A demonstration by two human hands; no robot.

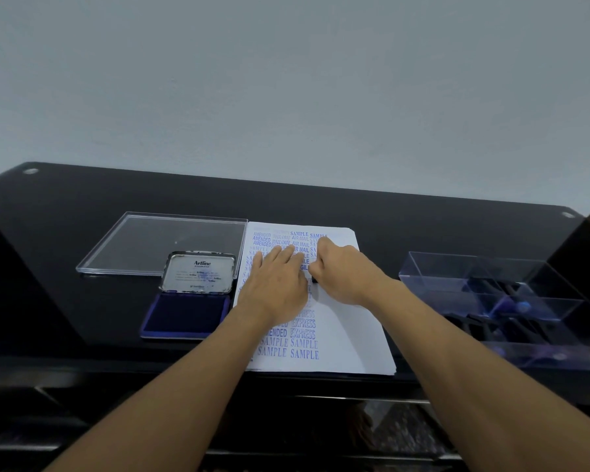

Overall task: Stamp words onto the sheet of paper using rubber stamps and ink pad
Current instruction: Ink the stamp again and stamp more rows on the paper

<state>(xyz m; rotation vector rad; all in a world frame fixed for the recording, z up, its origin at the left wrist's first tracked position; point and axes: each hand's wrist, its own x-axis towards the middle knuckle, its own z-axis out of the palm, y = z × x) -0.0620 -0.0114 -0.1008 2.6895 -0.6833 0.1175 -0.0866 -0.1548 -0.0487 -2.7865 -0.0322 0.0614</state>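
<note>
a: what lies at the centre of the figure?

b: a sheet of paper (351, 328) on a black table (82, 199), reaching close to the table's near edge. it carries columns of blue words: "amended", "air mail", "sample", "express".

a: and the hands?

b: the left hand (276, 284) rests flat on the left half of the sheet, fingers straight and together, pointing to the far side. the right hand (344, 270), just beside it, is curled with knuckles up, gripping a small dark rubber stamp (314, 279) held down on the paper. only a corner of the stamp shows beneath the fingers.

a: where is the ink?

b: the ink pad (188, 315) sits just left of the sheet, open, its blue pad on the near side. its metal lid (200, 272) is raised at the far side and reads "artline".

a: other items?

b: a clear flat cover (143, 243) lies at the far left, behind the ink pad. a clear compartment box (457, 277) stands to the right, apart from the sheet, with dark and blue shapes inside, too blurred to name.
</note>
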